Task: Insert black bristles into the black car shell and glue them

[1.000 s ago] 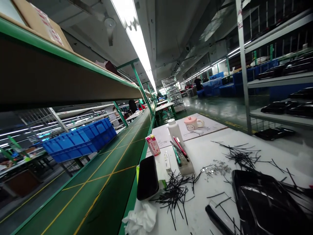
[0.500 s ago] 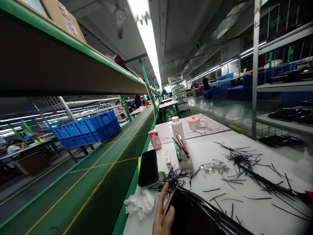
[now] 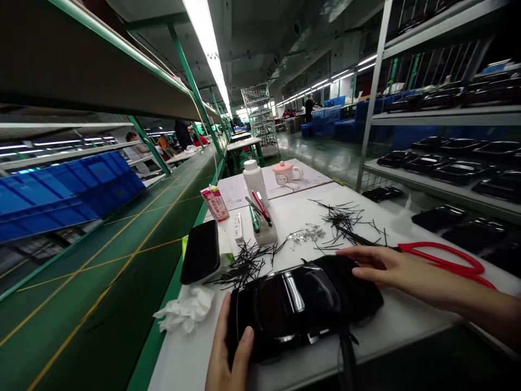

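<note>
A glossy black toy car body lies across the white tabletop in front of me, its windows and roof catching the light. My left hand grips its left end, thumb on the near side and fingers on the far side. At the other end, my right hand holds the car with fingers over the top; the fingertips' undersides are hidden. Red-handled scissors lie beyond my right wrist, partly covered by it. A dark, slim stick-like thing shows at the car's near side.
Black strips lie in loose heaps near small clear bits. Behind stand a pen holder, white bottle and lidded mug. A phone and crumpled tissue edge the green conveyor. Racks hold more car bodies.
The view has swung right and down. The black car body, earlier tilted up close in my left hand, now lies lower on the table. My right hand has come into view on it.
</note>
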A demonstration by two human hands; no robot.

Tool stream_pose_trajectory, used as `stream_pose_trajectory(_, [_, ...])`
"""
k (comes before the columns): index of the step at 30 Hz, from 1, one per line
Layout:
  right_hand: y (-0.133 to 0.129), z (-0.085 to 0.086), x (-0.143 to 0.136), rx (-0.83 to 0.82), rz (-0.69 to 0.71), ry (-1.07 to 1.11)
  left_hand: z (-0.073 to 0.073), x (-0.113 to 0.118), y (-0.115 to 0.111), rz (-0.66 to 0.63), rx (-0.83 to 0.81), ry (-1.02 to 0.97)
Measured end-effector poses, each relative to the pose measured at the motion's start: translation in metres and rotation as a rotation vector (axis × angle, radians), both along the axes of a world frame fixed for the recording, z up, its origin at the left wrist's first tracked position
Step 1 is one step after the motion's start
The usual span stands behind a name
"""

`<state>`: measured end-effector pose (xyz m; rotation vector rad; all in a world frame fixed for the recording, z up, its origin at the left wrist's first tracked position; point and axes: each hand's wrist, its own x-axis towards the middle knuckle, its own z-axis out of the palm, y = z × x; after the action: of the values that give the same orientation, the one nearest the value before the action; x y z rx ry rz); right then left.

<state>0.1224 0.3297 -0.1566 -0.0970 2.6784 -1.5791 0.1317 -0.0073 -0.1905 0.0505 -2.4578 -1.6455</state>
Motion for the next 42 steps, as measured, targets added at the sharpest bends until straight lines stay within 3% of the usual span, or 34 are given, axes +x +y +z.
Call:
stream_pose_trajectory(2, [0.009, -0.003, -0.002, 0.148, 0.012, 0.008, -0.002, 0.0, -0.001, -0.01, -0.06, -0.023])
stream_pose_trajectory(6, [0.036, -0.011, -0.006, 0.706, -0.114, 0.287, -0.001, 0.0, -0.001, -0.077, -0.15, -0.047])
stream_pose_trajectory(9, [0.05, -0.018, -0.014, 0.826, -0.145, 0.282, 0.004, -0.001, 0.002, -0.123, -0.211, -0.012])
stream_pose_trajectory(14, [0.052, -0.016, -0.022, 0.796, -0.095, 0.233, 0.012, -0.006, 0.006, -0.123, -0.29, 0.043])
stream_pose_trajectory(20, [0.047, 0.017, -0.012, 0.677, -0.238, 0.257, 0.021, -0.015, -0.006, -0.105, -0.305, 0.134])
stream_pose_trajectory(22, [0.033, 0.025, -0.001, 0.418, -0.278, 0.279, 0.027, -0.018, -0.011, -0.103, -0.331, 0.124])
stream_pose_trajectory(24, [0.011, 0.029, 0.014, 0.038, -0.256, 0.311, 0.033, -0.023, -0.017, -0.136, -0.36, 0.107])
stream_pose_trajectory(26, [-0.015, 0.03, 0.028, -0.257, -0.131, 0.334, 0.039, -0.029, -0.021, -0.182, -0.372, 0.094])
stream_pose_trajectory(28, [-0.041, 0.027, 0.038, -0.372, 0.044, 0.328, 0.041, -0.033, -0.025, -0.218, -0.338, 0.073])
stream_pose_trajectory(33, [-0.082, 0.012, 0.032, -0.2, 0.314, 0.519, 0.037, -0.035, -0.025, -0.192, -0.24, 0.064])
stream_pose_trajectory(37, [-0.096, -0.001, 0.024, -0.04, 0.275, 0.735, 0.034, -0.032, -0.023, -0.168, -0.227, 0.062])
stream_pose_trajectory(42, [-0.102, 0.001, 0.024, 0.015, 0.261, 0.706, 0.034, -0.031, -0.022, -0.168, -0.25, 0.056])
